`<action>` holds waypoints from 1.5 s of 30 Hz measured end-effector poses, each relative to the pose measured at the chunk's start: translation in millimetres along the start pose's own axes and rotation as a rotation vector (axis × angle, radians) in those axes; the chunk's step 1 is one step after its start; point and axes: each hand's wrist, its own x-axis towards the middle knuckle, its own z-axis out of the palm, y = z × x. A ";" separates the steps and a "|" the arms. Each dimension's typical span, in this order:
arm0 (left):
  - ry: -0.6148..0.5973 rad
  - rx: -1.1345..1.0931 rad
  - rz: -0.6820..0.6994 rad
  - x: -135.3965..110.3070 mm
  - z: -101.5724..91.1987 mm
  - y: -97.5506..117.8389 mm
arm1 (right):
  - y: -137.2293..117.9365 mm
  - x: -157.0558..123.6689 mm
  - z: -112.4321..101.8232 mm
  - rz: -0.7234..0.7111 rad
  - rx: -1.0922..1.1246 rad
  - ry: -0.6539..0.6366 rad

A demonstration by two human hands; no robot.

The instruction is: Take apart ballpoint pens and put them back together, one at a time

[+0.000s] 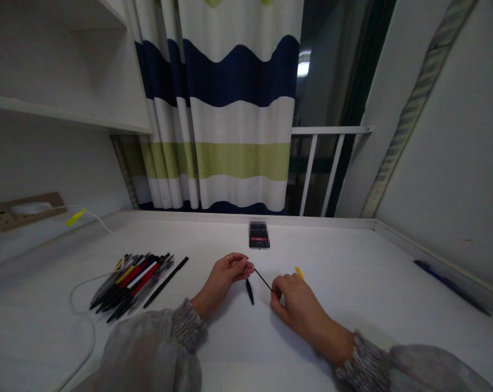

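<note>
A thin black pen refill [263,279] stretches slantwise between my two hands above the white desk. My left hand [232,269] pinches its upper end between thumb and fingertips. At the lower end, the fingers of my right hand [297,302] are closed on it. Just below my left fingertips lies a black pen barrel piece [250,292]; its far end is partly hidden by the hand. A yellow piece [299,273] shows behind my right knuckles, its lower part covered.
Left of my hands is a pile of pens [134,283], with one black pen [166,282] beside it. A white cable [93,326] runs around the pile. A phone [259,235] lies at the back, and a blue pen [452,286] near the right wall.
</note>
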 end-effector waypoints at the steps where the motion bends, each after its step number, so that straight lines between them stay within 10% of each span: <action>1: 0.006 -0.012 -0.014 -0.3 0.1 1.0 | 0.4 0.1 0.2 0.001 0.000 -0.011; 31: -0.262 0.237 -0.024 -3.5 1.4 -2.9 | 5.3 -0.5 2.6 -0.038 0.069 -0.031; 39: 0.134 1.243 0.253 -6.5 -3.4 -3.2 | 5.3 0.7 -0.1 0.023 0.047 0.068; 45: 0.076 1.460 0.119 -11.0 -4.5 -4.8 | 5.0 0.5 0.8 0.030 0.031 0.047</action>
